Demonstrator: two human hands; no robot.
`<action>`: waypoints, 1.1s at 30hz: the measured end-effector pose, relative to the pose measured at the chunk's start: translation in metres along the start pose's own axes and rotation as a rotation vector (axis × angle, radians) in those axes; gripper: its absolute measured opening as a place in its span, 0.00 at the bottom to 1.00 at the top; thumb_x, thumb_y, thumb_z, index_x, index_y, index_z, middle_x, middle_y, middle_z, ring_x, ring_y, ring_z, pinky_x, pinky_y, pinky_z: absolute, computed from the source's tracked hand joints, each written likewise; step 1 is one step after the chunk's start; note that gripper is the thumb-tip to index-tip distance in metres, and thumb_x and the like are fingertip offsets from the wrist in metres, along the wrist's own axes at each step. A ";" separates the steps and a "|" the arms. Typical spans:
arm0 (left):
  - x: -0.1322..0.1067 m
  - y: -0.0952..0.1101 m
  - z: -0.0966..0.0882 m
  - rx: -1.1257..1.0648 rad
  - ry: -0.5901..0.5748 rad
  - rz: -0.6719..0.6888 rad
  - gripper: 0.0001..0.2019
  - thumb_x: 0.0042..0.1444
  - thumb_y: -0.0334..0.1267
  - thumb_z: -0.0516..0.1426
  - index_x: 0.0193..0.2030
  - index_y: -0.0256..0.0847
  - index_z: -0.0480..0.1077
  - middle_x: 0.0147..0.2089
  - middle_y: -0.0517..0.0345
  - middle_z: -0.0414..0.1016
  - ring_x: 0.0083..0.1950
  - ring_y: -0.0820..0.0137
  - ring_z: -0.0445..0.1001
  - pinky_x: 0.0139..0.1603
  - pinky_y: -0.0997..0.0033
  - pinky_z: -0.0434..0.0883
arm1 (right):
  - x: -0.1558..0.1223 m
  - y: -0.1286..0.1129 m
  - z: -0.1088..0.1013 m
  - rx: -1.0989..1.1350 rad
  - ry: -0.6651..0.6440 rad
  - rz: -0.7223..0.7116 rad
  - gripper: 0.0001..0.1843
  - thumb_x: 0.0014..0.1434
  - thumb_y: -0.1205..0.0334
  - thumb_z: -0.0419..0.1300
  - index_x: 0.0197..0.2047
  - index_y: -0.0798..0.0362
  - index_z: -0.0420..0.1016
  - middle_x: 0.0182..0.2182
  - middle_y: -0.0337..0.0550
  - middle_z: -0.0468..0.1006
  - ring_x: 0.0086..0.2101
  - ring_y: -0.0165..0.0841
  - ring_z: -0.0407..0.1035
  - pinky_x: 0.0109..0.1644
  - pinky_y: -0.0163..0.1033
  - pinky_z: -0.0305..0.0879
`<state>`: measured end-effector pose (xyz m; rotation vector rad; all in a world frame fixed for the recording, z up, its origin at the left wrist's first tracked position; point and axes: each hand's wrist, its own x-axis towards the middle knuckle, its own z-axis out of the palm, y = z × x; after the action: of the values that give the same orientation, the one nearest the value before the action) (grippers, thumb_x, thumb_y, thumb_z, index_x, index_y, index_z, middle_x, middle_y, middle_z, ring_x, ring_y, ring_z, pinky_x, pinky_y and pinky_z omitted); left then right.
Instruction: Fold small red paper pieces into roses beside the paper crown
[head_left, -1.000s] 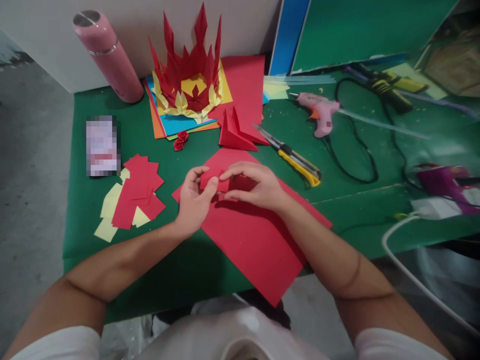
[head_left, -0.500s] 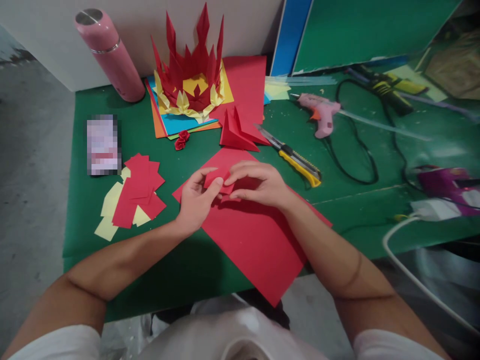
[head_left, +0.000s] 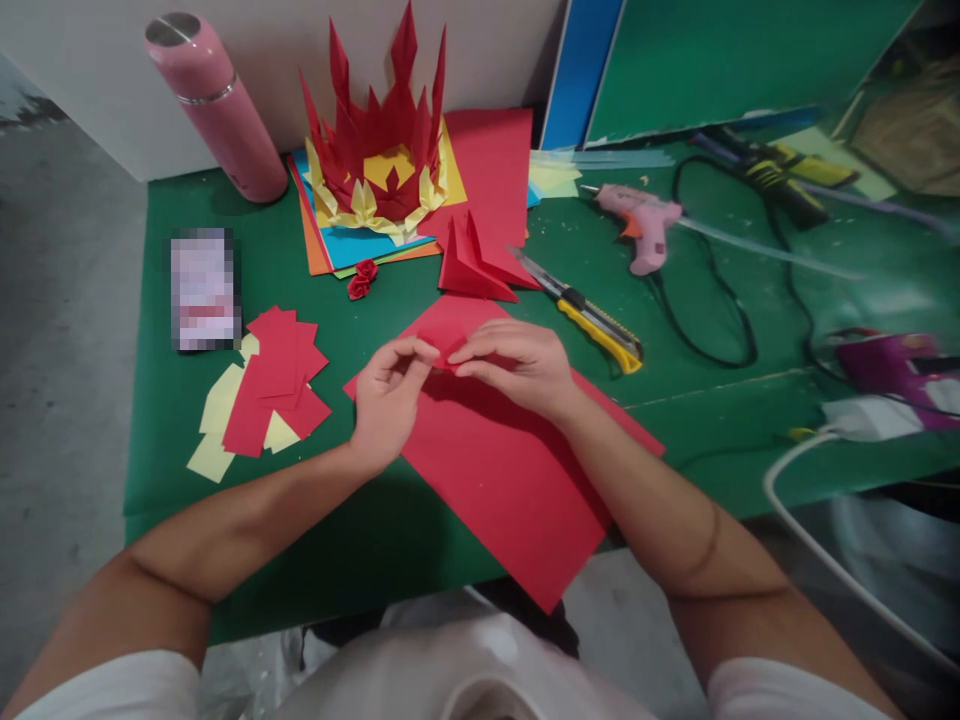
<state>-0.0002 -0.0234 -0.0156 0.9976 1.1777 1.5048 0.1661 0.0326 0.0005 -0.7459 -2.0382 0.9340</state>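
Observation:
My left hand (head_left: 386,395) and my right hand (head_left: 514,360) meet over a large red paper sheet (head_left: 510,480) on the green table. Both pinch a small folded red paper piece (head_left: 442,355) between their fingertips, and the fingers hide most of it. Just beyond the hands lie folded red paper shapes (head_left: 472,265). To the left is a pile of small red and yellow paper squares (head_left: 262,395).
A red and yellow paper crown (head_left: 379,150) stands on coloured sheets at the back, beside a pink bottle (head_left: 214,105). A yellow utility knife (head_left: 592,320), a pink glue gun (head_left: 637,225) with its black cord, a phone (head_left: 204,290) and two tiny red paper roses (head_left: 362,278) lie around.
The small red piece has been folded smaller and is now almost hidden between the fingertips. Both hands have closed in on it and moved slightly away from me.

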 end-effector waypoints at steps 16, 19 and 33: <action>-0.004 0.009 0.004 0.057 -0.064 -0.046 0.11 0.48 0.43 0.67 0.37 0.41 0.76 0.39 0.56 0.77 0.40 0.71 0.77 0.40 0.72 0.76 | -0.003 -0.009 0.013 0.205 0.137 0.349 0.13 0.56 0.52 0.65 0.30 0.53 0.73 0.23 0.35 0.75 0.20 0.24 0.67 0.24 0.31 0.65; -0.003 0.009 0.004 0.064 -0.071 -0.063 0.12 0.48 0.42 0.67 0.37 0.41 0.76 0.40 0.55 0.78 0.39 0.72 0.78 0.40 0.72 0.77 | -0.003 -0.009 0.013 0.222 0.129 0.382 0.15 0.56 0.50 0.65 0.30 0.53 0.73 0.22 0.35 0.74 0.19 0.24 0.66 0.24 0.32 0.64; -0.003 0.013 0.007 0.062 -0.012 -0.075 0.11 0.47 0.40 0.67 0.35 0.39 0.75 0.37 0.56 0.78 0.34 0.74 0.77 0.36 0.74 0.76 | -0.005 -0.010 0.019 0.101 0.210 0.253 0.14 0.58 0.51 0.63 0.28 0.51 0.70 0.28 0.38 0.75 0.28 0.28 0.70 0.34 0.35 0.68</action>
<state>0.0046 -0.0261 -0.0020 0.9918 1.2466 1.4091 0.1512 0.0161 -0.0021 -1.0185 -1.7283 1.0437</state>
